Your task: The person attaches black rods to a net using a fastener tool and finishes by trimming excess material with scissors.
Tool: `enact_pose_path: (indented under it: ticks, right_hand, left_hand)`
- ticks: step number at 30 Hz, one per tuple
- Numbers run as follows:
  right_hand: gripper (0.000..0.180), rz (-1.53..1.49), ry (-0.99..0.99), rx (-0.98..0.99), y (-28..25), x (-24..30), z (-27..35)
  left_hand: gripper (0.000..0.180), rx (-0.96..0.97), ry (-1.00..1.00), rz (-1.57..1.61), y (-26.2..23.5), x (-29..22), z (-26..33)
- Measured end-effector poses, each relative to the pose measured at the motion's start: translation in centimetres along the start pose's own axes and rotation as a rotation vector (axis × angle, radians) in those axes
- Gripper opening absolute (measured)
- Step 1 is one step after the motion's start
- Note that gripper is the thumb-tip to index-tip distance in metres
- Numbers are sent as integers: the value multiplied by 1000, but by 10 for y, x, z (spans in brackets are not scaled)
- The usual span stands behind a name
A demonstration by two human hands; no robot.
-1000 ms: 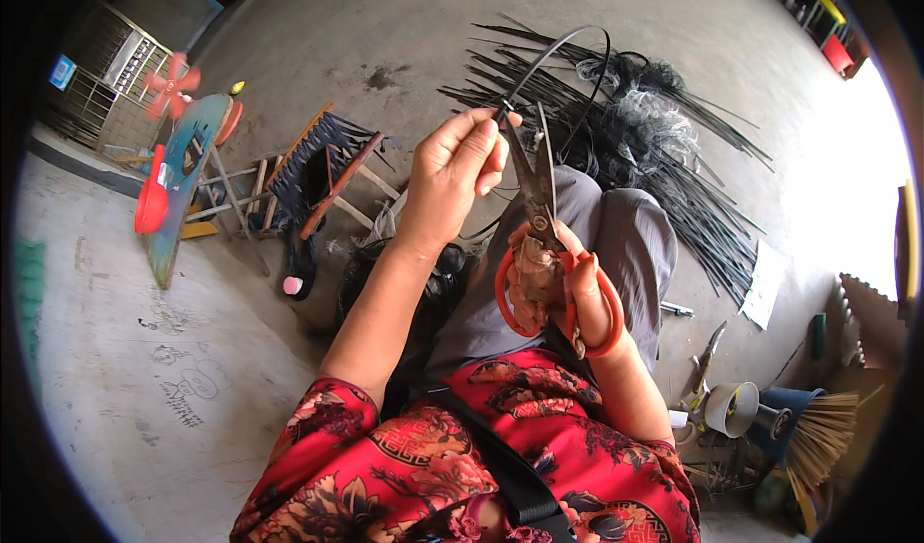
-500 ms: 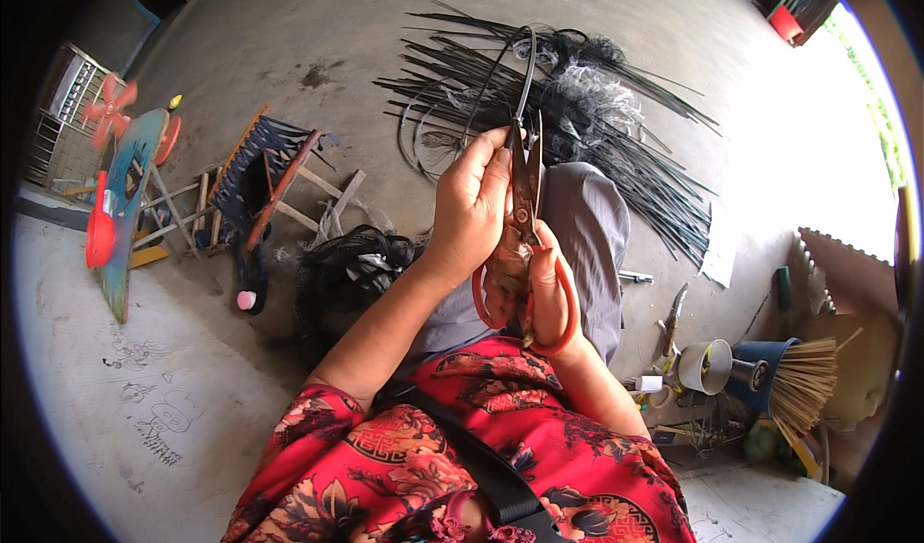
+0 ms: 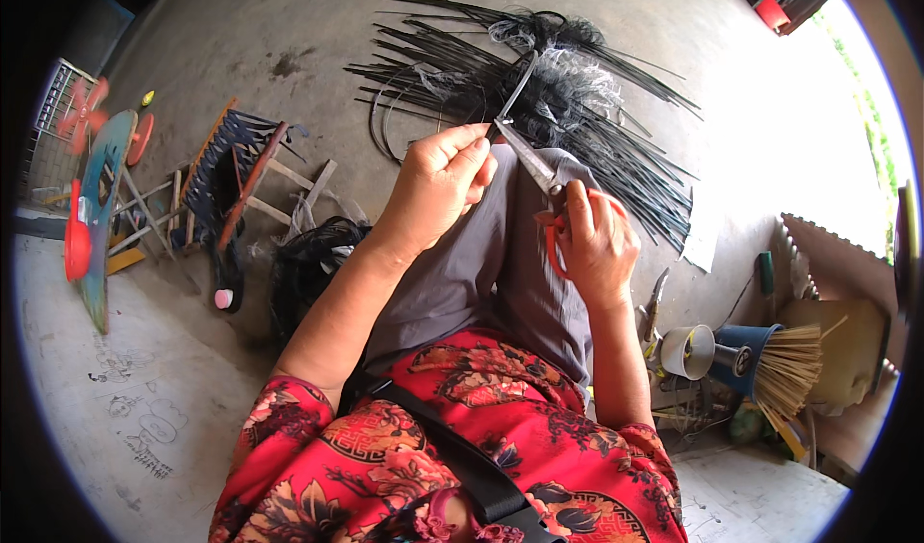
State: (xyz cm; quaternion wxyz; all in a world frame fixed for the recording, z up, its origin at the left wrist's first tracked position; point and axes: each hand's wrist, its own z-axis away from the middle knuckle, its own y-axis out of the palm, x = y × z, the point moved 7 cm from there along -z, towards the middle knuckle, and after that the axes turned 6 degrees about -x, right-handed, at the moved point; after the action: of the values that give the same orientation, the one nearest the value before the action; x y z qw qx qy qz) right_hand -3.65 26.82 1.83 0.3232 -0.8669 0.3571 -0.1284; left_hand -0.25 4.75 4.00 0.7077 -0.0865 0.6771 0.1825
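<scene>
scissor handles (image 3: 553, 240) hidden in right hand (image 3: 597, 245)

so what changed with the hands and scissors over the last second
The scissors swung from pointing up to slanting up-left, blades now apart around the dark strip. The right hand moved out to the right with the orange handles. The left hand kept pinching the strip by the blades. The pile of dark strips on the floor stayed.

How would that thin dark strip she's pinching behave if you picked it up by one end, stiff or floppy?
Probably springy, not limp: the thin dark strip arcs smoothly above the left hand. Likely light, since a fingertip pinch holds it. The loose strips on the floor lie mostly straight, suggesting some stiffness.
</scene>
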Motion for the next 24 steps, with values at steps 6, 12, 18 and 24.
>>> enact_pose_path:
  ticks: [6,12,18,24]
  right_hand:
    - [49,-1122,586,143,25,-15,-1]
    - [61,-2166,1257,-442,33,-84,66]
    - [47,-1079,1718,-301,50,-227,323]
    - [48,130,1446,631,38,-263,552]
  left_hand:
    - [30,98,-126,200,9,-8,1]
    - [35,137,-81,189,6,13,2]
    - [42,320,-416,415,38,73,-1]
    - [26,390,-568,449,92,151,5]
